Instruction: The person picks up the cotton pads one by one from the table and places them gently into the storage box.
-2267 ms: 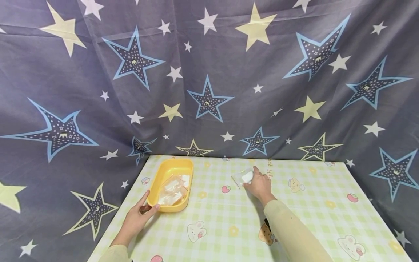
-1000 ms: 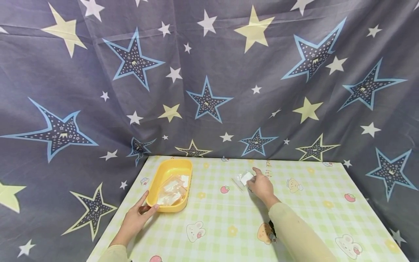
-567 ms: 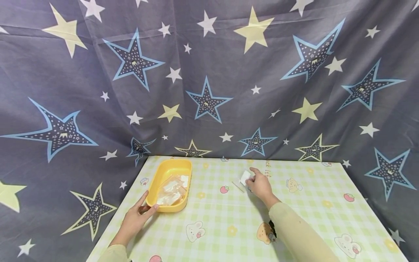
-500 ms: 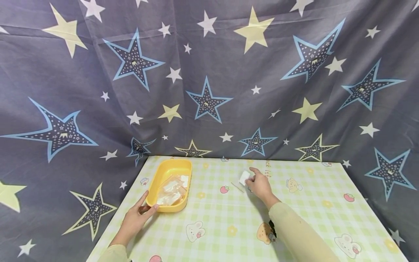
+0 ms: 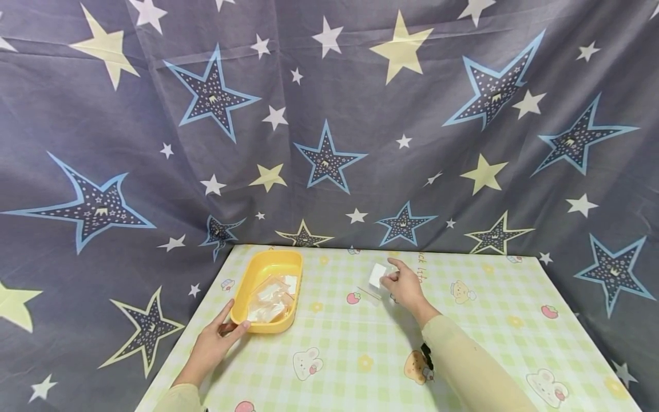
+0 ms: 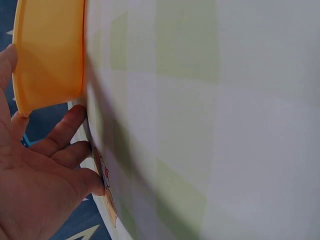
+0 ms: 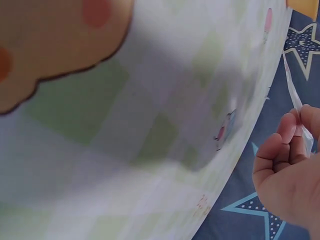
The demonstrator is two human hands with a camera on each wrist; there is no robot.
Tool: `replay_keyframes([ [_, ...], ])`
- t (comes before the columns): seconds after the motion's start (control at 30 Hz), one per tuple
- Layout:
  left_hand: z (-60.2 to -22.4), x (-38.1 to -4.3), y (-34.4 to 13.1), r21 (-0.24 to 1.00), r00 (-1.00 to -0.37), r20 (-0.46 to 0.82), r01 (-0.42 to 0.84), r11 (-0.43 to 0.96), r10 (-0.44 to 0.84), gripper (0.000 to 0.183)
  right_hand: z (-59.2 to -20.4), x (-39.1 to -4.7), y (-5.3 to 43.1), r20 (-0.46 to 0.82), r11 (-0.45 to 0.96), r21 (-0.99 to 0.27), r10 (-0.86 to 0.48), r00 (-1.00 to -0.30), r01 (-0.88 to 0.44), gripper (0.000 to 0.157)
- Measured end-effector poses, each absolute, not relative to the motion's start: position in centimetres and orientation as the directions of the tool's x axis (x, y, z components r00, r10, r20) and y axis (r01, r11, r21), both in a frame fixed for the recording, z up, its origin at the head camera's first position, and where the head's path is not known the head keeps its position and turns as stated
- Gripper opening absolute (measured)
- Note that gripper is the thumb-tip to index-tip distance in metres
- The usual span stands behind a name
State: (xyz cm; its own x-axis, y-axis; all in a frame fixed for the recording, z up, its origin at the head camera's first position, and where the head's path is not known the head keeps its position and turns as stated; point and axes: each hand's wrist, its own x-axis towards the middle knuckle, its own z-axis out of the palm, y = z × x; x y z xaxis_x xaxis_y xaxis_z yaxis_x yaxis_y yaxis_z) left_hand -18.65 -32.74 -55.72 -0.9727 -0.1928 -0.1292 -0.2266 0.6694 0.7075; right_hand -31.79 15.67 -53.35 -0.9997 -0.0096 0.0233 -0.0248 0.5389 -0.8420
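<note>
At the left of the head view stands a yellow plastic tray with several clear packets showing white contents. My left hand grips the tray's near-left corner, thumb on the rim; in the left wrist view the other fingers reach below and beside the tray's wall. Right of centre, my right hand pinches a small clear plastic bag with a white piece inside and a thin brownish edge. The right wrist view shows that bag nearly edge-on between thumb and fingertips, apart from the tabletop.
A green-and-white checked cloth with cartoon prints covers the table. Behind and beside it hangs a dark curtain with stars. Between the tray and my right hand lies a stretch of cloth with a printed strawberry.
My right hand has shifted slightly left and away from me with the clear bag, which has turned and is now lifted. The left hand and tray stay put.
</note>
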Motion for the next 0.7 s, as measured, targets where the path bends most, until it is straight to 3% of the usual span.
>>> replay_keyframes([
  [0.27, -55.6, -18.7, -32.7, 0.705, -0.973, -0.131, -0.227, 0.671, -0.192, 0.098, -52.0, -31.5, 14.3, 0.006, 0.427, -0.904, -0.037, -0.999, -0.021, 0.069],
  [0.7, -55.5, -18.5, -32.6, 0.708, -0.973, -0.124, -0.223, 0.67, -0.193, 0.1, -50.7, -31.4, 12.0, 0.062, 0.364, -0.927, -0.087, -0.994, -0.09, 0.069],
])
